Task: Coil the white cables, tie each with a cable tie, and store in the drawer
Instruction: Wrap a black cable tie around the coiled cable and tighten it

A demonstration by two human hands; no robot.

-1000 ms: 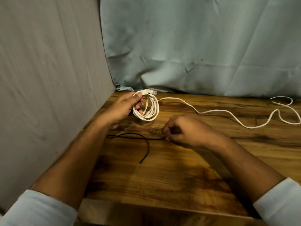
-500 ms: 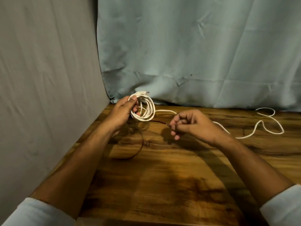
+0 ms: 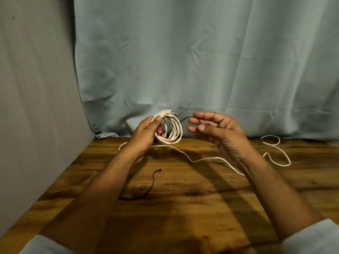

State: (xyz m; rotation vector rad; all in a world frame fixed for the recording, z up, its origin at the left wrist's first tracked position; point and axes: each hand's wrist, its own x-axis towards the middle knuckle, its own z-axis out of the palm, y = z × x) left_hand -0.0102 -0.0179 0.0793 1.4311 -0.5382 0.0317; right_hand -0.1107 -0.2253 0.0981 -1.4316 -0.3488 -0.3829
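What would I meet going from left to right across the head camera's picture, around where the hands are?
Grey cloth → left hand → coiled white cable → right hand → loose white cable loops.
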